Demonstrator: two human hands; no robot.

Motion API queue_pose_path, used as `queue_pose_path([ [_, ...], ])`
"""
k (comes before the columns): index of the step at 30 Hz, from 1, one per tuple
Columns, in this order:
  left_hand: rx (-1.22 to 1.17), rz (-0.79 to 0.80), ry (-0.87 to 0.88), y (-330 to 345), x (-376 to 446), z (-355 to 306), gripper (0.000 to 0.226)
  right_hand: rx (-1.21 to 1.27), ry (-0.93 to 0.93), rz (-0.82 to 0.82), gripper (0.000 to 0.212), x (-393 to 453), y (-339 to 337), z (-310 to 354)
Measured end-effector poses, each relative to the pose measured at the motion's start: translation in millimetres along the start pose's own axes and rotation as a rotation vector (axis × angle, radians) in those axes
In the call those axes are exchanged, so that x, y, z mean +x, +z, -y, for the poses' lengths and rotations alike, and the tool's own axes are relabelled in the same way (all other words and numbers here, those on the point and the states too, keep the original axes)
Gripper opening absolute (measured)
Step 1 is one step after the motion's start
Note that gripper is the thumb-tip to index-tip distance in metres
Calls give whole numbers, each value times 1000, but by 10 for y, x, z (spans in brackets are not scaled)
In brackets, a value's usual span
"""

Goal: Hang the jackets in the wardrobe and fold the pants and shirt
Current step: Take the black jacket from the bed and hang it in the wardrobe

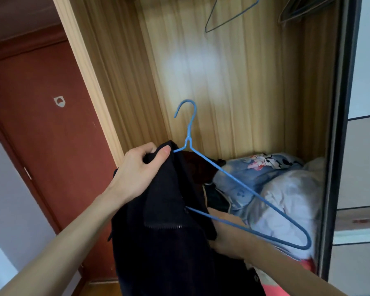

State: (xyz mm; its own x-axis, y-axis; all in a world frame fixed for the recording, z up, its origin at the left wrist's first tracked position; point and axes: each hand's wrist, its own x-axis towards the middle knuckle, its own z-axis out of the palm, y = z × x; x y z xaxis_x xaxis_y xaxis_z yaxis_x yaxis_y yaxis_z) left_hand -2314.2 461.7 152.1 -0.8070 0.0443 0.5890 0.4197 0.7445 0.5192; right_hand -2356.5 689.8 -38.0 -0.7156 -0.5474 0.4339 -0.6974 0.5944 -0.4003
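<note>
Wardrobe (254, 92) holds heaped bedding (286, 189); left hand (137, 169) grips dark jacket (169, 242), right hand (226, 238) unclear.

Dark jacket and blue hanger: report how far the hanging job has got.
Done: nothing shows as hung; the hangers at the wardrobe's top look bare. In hand: the left hand grips the dark jacket at one shoulder of the blue hanger; the right hand is inside the jacket, mostly hidden. Left: seat the other shoulder, hook it up. Pants and shirt are not identifiable.
</note>
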Motion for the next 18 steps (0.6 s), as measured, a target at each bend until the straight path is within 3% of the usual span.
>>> queue_pose_path([
  [2, -69, -19, -24, -33, -9, 37, 65, 1, 94, 64, 59, -14, 169, -95],
  [4, -99, -25, -41, -77, -39, 87, 67, 82, 178, 97, 41, 22, 240, -191],
  [6, -59, -9, -50, -159, -86, 168, 68, 262, 219, 56, 15, 88, 193, -288],
  [8, -12, 15, -55, -263, -139, 280, 68, 305, 234, -23, 18, 173, 55, -387],
  [12, 107, 60, 56, -432, -245, 496, 55, 166, 222, -182, 5, 321, -449, -488],
  [14, 242, 55, 163, -486, -292, 585, 50, 94, 163, -219, 13, 399, -772, -459],
  [18, 557, -83, 340, -523, -413, 694, 48, -28, 96, -225, 12, 539, -1372, -300],
])
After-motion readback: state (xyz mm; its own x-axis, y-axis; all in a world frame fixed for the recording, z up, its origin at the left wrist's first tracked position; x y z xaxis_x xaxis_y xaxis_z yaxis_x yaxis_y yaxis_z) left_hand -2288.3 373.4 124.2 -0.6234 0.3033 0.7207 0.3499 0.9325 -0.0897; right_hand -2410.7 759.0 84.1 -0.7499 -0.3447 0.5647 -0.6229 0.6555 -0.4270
